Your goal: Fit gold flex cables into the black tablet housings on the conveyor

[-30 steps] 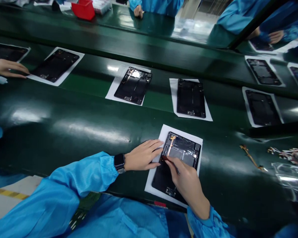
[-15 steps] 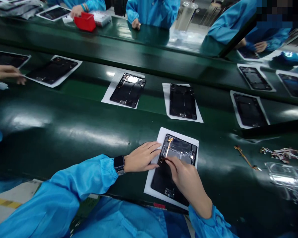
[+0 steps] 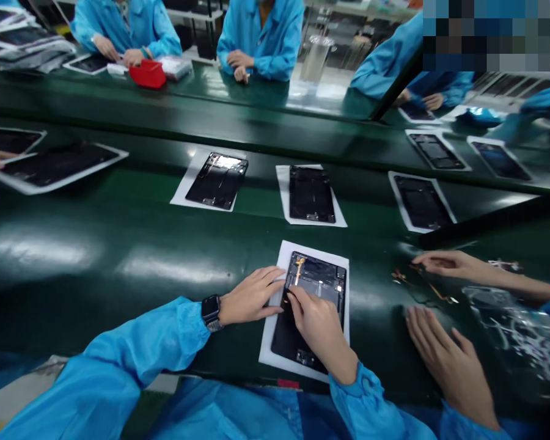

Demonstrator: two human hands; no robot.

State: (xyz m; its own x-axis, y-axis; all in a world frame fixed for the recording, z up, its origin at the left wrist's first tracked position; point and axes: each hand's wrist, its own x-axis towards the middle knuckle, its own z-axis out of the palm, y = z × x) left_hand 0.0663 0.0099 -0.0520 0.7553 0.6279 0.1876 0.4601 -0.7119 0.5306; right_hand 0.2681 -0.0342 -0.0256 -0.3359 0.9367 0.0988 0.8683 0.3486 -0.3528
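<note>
An opened black tablet housing (image 3: 286,336) lies on a white sheet (image 3: 266,349) on the bench before me. An orange and white flex cable (image 3: 299,272) runs down the upper left of its inside. My left hand (image 3: 253,296) rests flat with fingers stretched out, its tips at the left edge of the housing and on the sheet. Over the middle of the housing, my right hand (image 3: 315,319) has thumb and forefinger pinched at the lower end of the flex cable. Those fingertips hide the cable's end.
More opened tablet housings on sheets, including one (image 3: 217,180) and another (image 3: 311,194), lie farther back. At right, a co-worker's hands (image 3: 451,360) are near loose flex cables (image 3: 433,287) and a clear plastic tray (image 3: 479,299). A red bin (image 3: 147,74) stands across the bench.
A co-worker's two hands have come in at the right by the loose cables. At far left, a hand has lifted a sheet with a housing. My hands keep their places on the tablet.
</note>
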